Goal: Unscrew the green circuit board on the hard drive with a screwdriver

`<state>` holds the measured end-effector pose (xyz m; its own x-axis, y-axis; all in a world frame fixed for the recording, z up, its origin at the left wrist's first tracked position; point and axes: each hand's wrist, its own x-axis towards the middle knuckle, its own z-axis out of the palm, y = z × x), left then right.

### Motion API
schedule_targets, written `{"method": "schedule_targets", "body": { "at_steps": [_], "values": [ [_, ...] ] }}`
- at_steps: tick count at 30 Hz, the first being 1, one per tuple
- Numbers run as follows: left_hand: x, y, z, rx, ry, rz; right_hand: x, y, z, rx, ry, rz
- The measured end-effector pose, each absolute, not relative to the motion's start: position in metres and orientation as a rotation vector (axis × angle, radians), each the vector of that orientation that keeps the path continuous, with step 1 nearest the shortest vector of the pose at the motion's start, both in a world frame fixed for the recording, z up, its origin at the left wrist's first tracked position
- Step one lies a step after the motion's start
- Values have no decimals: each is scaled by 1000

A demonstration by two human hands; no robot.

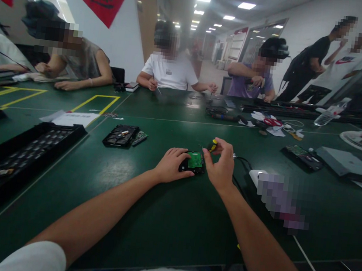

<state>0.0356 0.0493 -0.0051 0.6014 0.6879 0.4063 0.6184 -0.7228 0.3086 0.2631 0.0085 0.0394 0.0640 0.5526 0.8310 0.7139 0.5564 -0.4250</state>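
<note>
green circuit board (195, 159) sits on top of a small black unit (182, 168), flat on the dark green table (145, 210), right at the left hand's fingertips and just left of the right hand. left hand (171, 166) is half open, fingers over the far edge and thumb along the near edge, so it has hold of the unit and steadies it against the table. right hand (221, 167) is mostly curled, thumb and fingers close around a yellow-and-black tool (212, 145), raised at the unit's far right corner. tool looks like a small screwdriver; tip too small to tell, so can't say if it touches.

progress: board and unit are together, nothing visibly lifted off, so this one reads as partway at most. fastener count can't be made out. left of the left hand, an opened black casing (119, 137) has a loose board (140, 138) just beside it; my guess, that one is already apart. well right of the right hand, another black unit with a board (300, 156) in it looks not yet dealt with, also a guess. grey box (349, 165) just beyond it.

far left of the left hand, long black tray (80, 131) with small parts inside. near the right wrist, white power strip-like thing (255, 176), mostly blurred.
</note>
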Motion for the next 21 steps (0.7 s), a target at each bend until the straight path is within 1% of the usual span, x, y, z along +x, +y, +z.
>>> {"method": "schedule_targets", "body": {
  "at_steps": [4, 11, 21],
  "values": [
    [36, 50, -7, 2699, 1094, 786, 264, 11, 36, -1102, -1614, -148],
    [35, 51, -7, 2697, 1092, 787, 262, 15, 26, -1070, -1635, 9],
    [36, 50, -6, 2701, 1103, 769, 264, 9, 39, -1099, -1649, -162]
  ]
}}
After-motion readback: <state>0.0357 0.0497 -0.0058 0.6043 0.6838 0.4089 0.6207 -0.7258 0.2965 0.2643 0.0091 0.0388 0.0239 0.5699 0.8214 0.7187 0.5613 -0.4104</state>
